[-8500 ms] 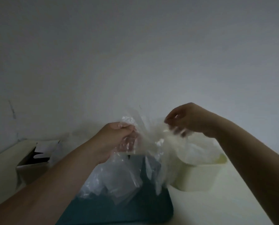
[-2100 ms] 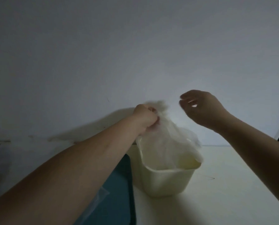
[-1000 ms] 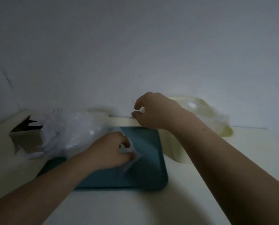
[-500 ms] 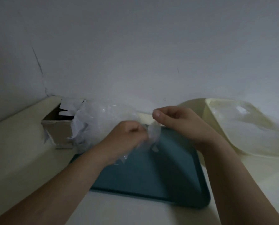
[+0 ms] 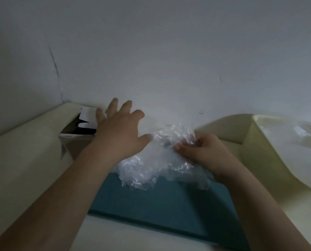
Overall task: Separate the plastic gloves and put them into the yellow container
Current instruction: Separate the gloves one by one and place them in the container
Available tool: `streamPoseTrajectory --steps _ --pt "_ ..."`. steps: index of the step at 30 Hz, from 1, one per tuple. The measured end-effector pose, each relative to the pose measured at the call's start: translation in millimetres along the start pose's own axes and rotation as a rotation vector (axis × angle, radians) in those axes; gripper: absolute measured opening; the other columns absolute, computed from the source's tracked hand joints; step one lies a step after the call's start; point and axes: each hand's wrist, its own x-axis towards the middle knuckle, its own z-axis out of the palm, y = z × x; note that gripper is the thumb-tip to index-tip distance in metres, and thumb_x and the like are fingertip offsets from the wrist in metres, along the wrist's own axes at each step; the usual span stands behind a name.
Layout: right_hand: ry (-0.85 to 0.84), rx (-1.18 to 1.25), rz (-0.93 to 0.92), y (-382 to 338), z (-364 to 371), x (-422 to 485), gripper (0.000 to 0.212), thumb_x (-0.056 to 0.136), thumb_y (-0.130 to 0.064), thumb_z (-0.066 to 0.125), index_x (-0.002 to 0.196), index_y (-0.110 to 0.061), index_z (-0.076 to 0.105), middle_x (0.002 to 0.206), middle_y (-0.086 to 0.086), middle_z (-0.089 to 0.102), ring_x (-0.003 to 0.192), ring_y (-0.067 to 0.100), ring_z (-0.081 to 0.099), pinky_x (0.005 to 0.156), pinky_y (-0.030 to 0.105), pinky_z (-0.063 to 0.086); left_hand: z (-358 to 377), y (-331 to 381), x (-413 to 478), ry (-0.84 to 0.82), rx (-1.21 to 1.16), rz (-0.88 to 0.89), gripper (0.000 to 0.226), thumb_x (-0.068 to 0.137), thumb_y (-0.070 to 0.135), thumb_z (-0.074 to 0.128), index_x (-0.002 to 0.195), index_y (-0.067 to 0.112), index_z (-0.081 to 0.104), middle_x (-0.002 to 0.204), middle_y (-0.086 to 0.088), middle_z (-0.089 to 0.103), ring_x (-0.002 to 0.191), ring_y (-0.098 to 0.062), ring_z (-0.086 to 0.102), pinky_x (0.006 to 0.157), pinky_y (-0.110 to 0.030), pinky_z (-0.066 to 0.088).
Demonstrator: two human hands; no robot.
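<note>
A crumpled bunch of clear plastic gloves (image 5: 151,163) hangs over the far end of a teal tray (image 5: 162,205). My right hand (image 5: 200,151) grips the top of the bunch, fingers curled into the plastic. My left hand (image 5: 120,131) is spread above the bunch's left side with straight fingers, its thumb at the plastic. The yellow container (image 5: 263,160) stands at the right, with clear gloves lying in it.
An open cardboard box (image 5: 76,136) with white flaps sits at the back left against the wall. The pale table surface (image 5: 24,169) runs along the left and front. A bare wall rises close behind everything.
My left hand has let go of the plastic and spread its fingers, moving up and left. My right hand has taken hold of the bunch and lifted it off the tray.
</note>
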Motion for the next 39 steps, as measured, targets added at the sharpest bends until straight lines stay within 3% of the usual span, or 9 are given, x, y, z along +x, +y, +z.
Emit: streamPoseTrajectory --steps 2,7,10,13,20,25,31,35,39 --pt "-0.041 0.019 -0.024 -0.4 4.0 -1.5 0.016 0.089 -0.016 0.080 0.091 -0.001 0.076 0.080 0.011 0.075 0.070 0.015 0.066 0.065 0.030 0.052 4.4 -9.9 -1.1 -0.200 0.121 -0.087 0.087 0.085 0.083 0.051 0.157 0.041 0.027 0.175 -0.003 0.002 0.160 -0.038 -0.007 0.124 -0.067 0.005" --pt "-0.075 0.006 -0.063 -7.0 9.5 -3.7 0.014 0.090 -0.017 0.079 0.088 -0.004 0.077 0.084 0.015 0.076 0.073 0.022 0.068 0.071 0.038 0.055 21.7 -3.5 -3.8 -0.173 0.257 -0.003 0.080 0.089 0.070 0.050 0.158 0.036 0.029 0.174 -0.007 0.010 0.159 -0.041 -0.012 0.121 -0.068 -0.015" --pt "-0.074 0.009 -0.074 -7.3 9.7 -5.1 0.017 0.090 -0.016 0.079 0.085 0.000 0.074 0.079 0.013 0.073 0.071 0.023 0.064 0.071 0.038 0.052 32.5 2.6 -5.6 -0.223 0.119 0.043 0.069 0.096 0.054 0.052 0.158 0.028 0.033 0.165 -0.006 0.031 0.155 -0.030 0.022 0.125 -0.054 0.015" --pt "-0.105 -0.067 -0.059 -8.1 4.1 -5.7 0.016 0.090 -0.018 0.080 0.085 -0.003 0.076 0.077 0.010 0.074 0.070 0.017 0.065 0.070 0.036 0.053 40.2 0.7 -4.5 -0.253 -0.081 0.021 0.064 0.098 0.040 0.059 0.155 0.027 0.036 0.154 -0.001 0.043 0.136 -0.024 0.047 0.102 -0.041 0.047" --pt "-0.161 -0.178 -0.040 -20.2 -3.1 -9.8 0.020 0.084 -0.026 0.086 0.076 -0.010 0.076 0.071 0.003 0.074 0.065 0.012 0.068 0.062 0.026 0.053 53.0 15.7 -7.7 -0.085 -0.562 0.154 0.055 0.095 0.030 0.074 0.146 0.020 0.055 0.143 0.000 0.056 0.129 -0.019 0.055 0.110 -0.039 0.046" --pt "-0.053 -0.200 -0.065 -17.0 -5.6 -10.2 0.078 0.082 -0.070 0.073 0.081 0.007 0.059 0.067 0.012 0.055 0.062 0.019 0.050 0.062 0.035 0.043 44.1 18.3 10.0 0.033 -0.564 0.132 0.010 0.098 0.031 0.067 0.090 0.027 0.071 0.097 0.010 0.064 0.090 -0.013 0.063 0.080 -0.029 0.051" --pt "-0.090 -0.126 -0.130 -22.3 -6.9 -11.6 0.049 0.099 -0.036 0.066 0.065 -0.006 0.051 0.058 0.003 0.039 0.054 0.014 0.034 0.052 0.023 0.032 24.9 18.4 2.2 0.100 -0.782 0.056 0.021 0.102 0.036 0.064 0.120 0.032 0.071 0.115 0.030 0.062 0.107 0.017 0.055 0.084 0.005 0.032" --pt "-0.031 -0.005 -0.140 -23.6 -8.0 -10.2 0.036 0.099 -0.021 0.069 0.068 -0.004 0.060 0.052 -0.001 0.047 0.047 0.012 0.038 0.049 0.021 0.036 12.9 19.6 -3.0 0.241 -0.741 0.069 0.033 0.101 0.039 0.063 0.134 0.032 0.064 0.138 0.023 0.057 0.124 0.006 0.048 0.103 -0.016 0.035" --pt "0.084 0.260 -0.091 -26.1 -11.6 -9.2 0.023 0.091 -0.009 0.074 0.088 0.013 0.066 0.057 0.002 0.062 0.048 0.010 0.053 0.051 0.022 0.050 -1.5 29.9 -10.5 0.228 -0.954 0.046 0.049 0.090 0.074 0.053 0.106 0.032 0.074 0.111 0.023 0.072 0.109 0.012 0.060 0.092 -0.017 0.044"
